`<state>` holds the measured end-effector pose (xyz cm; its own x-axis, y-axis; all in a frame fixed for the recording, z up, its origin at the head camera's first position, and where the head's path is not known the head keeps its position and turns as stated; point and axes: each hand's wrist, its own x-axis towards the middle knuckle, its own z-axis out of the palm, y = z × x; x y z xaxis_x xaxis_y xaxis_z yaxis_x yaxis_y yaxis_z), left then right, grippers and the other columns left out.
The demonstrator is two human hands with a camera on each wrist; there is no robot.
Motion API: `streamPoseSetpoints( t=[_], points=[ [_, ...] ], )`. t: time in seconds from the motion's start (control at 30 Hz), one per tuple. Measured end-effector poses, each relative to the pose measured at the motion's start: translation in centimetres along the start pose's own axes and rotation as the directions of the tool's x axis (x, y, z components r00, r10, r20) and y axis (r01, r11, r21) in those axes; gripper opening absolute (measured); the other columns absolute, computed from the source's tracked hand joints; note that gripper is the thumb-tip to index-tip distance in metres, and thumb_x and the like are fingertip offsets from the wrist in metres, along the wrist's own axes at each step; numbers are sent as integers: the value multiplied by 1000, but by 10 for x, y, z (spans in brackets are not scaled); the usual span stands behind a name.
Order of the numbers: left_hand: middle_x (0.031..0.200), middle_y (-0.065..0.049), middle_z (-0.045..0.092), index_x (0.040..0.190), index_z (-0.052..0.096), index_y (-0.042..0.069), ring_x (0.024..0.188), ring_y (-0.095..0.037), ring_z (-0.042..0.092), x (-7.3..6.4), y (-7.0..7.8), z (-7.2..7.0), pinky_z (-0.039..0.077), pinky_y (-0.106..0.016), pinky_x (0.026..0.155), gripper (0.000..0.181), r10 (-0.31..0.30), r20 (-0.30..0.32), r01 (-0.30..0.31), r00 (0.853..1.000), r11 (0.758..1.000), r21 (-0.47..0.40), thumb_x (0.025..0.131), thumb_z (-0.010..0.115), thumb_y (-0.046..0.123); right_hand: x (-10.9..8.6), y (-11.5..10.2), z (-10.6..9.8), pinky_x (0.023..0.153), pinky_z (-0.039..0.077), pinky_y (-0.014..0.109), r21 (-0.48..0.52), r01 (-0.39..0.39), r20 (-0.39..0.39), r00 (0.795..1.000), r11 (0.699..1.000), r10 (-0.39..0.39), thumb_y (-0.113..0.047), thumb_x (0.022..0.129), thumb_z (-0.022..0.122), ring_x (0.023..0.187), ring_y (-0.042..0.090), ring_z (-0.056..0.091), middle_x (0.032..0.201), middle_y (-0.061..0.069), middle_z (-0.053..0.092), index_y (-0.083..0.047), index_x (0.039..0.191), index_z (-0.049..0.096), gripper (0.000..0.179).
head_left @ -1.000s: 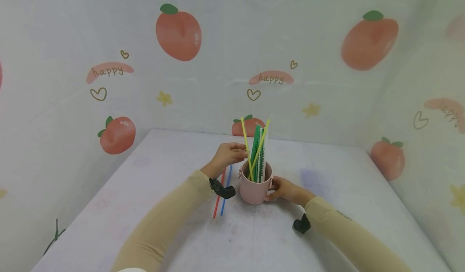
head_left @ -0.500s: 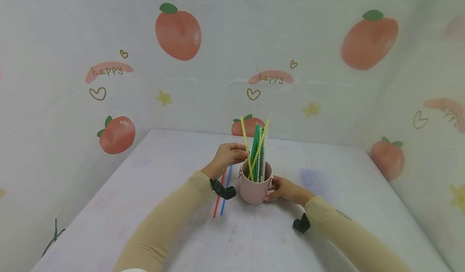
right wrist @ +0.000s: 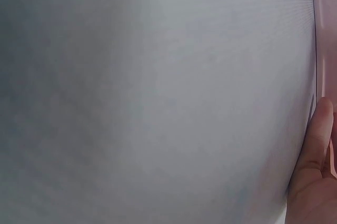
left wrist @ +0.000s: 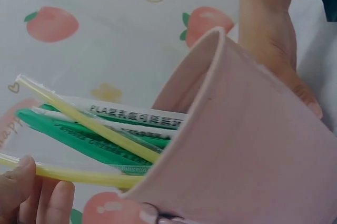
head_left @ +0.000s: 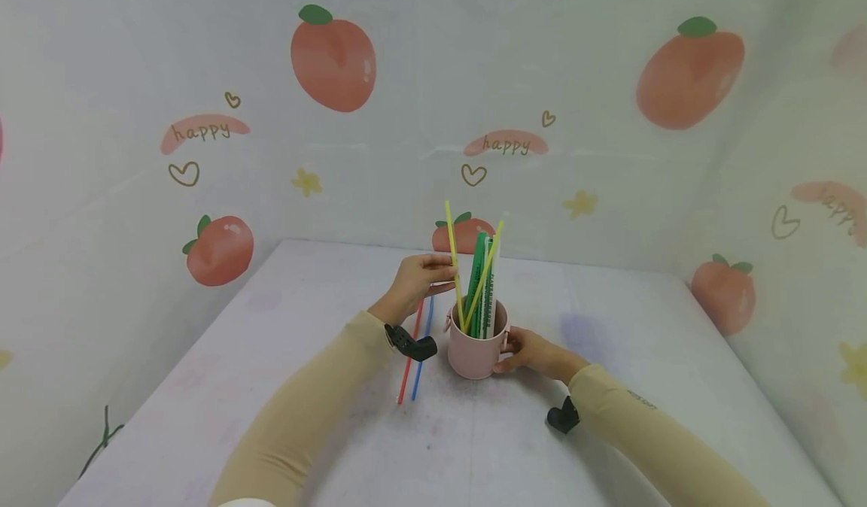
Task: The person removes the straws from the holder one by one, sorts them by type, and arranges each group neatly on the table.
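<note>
A pink cup (head_left: 472,358) with small side handles stands upright on the table. Inside it lean green wrapped straws (head_left: 476,277), a white printed wrapper (left wrist: 131,112) and a yellow straw (head_left: 489,262) slanting right. My left hand (head_left: 415,285) pinches a second yellow straw (head_left: 449,225) between thumb and fingers; its lower end is still within the cup's rim, as the left wrist view (left wrist: 95,175) straw shows. My right hand (head_left: 538,353) grips the cup's right side near the handle, thumb against the wall low down. In the right wrist view only that thumb (right wrist: 318,134) and a strip of cup show.
A red straw (head_left: 405,381) and a blue straw (head_left: 417,379) lie side by side on the white table (head_left: 325,447), left of the cup and partly under my left wrist. A fruit-printed curtain (head_left: 400,146) hangs behind the table.
My left hand has moved slightly up and left, raising the pinched yellow straw a little in the cup. The right hand and the cup have stayed in place.
</note>
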<state>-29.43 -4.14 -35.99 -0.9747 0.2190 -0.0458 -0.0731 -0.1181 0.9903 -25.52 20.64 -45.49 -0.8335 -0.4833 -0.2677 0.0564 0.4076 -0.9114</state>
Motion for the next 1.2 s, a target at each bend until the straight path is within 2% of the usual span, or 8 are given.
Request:
streamPoseSetpoints(
  t=[0.27, 0.43, 0.63, 0.8, 0.97, 1.2],
  points=[
    [93, -4, 64, 118, 61, -5, 88, -16, 68, 2, 19, -4, 57, -35, 87, 28, 29, -42, -31, 999, 998, -59, 92, 64, 2, 0, 0, 0, 109, 35, 47, 1, -14, -8, 1000, 1000, 14, -6, 79, 78, 115, 24, 53, 123, 14, 60, 5, 134, 46, 65],
    [95, -3, 63, 121, 60, -6, 86, -13, 68, 3, 32, -8, 57, -34, 87, 30, 63, -49, -67, 997, 994, -82, 92, 63, 3, 0, -1, -1, 109, 36, 47, 1, -23, -14, 1000, 1000, 23, -6, 79, 79, 115, 24, 52, 123, 14, 60, 5, 134, 46, 65],
    [100, -4, 61, 127, 57, -5, 88, -13, 67, 2, 52, -16, 56, -31, 89, 35, 78, -63, -87, 995, 984, -154, 93, 61, 3, 0, -1, 0, 110, 35, 48, -1, -38, -19, 999, 999, 38, -6, 79, 79, 116, 25, 52, 123, 15, 60, 4, 136, 46, 67],
    [99, -4, 62, 122, 59, -1, 91, -14, 67, 0, 65, -27, 56, -27, 86, 29, 79, -87, -96, 993, 971, -219, 94, 60, 3, 0, -3, 1, 112, 32, 53, -3, -57, -18, 998, 998, 57, -7, 79, 79, 119, 28, 50, 125, 16, 59, 4, 139, 42, 71],
    [97, -3, 62, 124, 56, -2, 86, -11, 66, -2, 66, -38, 57, -24, 82, 30, 70, -79, -86, 994, 972, -221, 94, 60, 2, 0, -3, 1, 112, 32, 53, 1, -56, -15, 998, 998, 56, -7, 79, 79, 119, 28, 50, 126, 16, 58, 4, 139, 42, 71],
    [97, -6, 64, 136, 51, 2, 91, -17, 66, -4, 50, -50, 57, -27, 84, 44, 32, -63, -38, 998, 996, -87, 93, 62, 4, 1, 0, 0, 111, 33, 51, -1, -46, -15, 999, 999, 46, -7, 79, 79, 118, 27, 51, 125, 16, 59, 4, 138, 43, 70]
  ],
)
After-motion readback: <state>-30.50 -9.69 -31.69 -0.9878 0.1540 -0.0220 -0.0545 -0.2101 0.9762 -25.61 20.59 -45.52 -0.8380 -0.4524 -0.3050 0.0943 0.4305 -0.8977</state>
